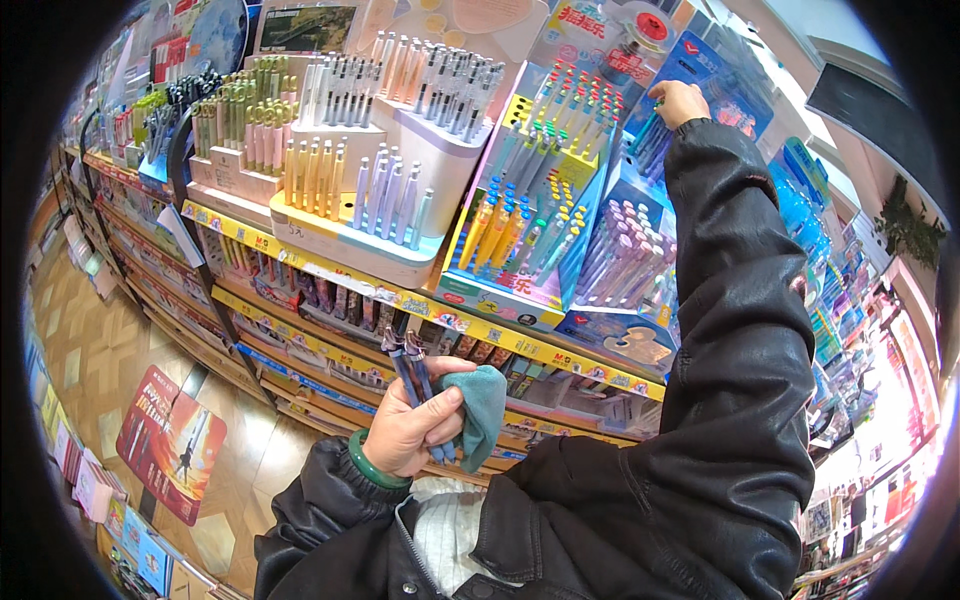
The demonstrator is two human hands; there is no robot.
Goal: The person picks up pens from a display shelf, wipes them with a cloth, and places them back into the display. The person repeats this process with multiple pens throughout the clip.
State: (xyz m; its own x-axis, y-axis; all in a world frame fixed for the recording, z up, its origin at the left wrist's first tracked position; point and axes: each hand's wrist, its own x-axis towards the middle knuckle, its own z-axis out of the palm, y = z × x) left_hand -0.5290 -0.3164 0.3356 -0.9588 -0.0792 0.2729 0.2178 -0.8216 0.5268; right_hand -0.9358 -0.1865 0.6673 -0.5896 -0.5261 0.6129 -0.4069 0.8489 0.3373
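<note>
My left hand (424, 424), with a green bangle (375, 465) at the wrist, is closed around dark blue pens (412, 364) and a folded teal cloth (482, 412). The pens stick up past the thumb, their lower ends showing below the hand. My right hand (681, 103) reaches to the back of the top shelf, its fingers at the upper ends of blue and purple pens (651, 142) in a display box. What it grips there, if anything, is hidden. Just below stand pale purple and pink-topped pens (626, 251).
Left of my right arm is a tilted box (499, 304) of colorful-topped pens. A white tiered stand (360, 251) holds yellow, lilac and clear pens. A yellow shelf edge (457, 319) runs in front, with stocked shelves beneath. A red poster (172, 442) lies at the lower left.
</note>
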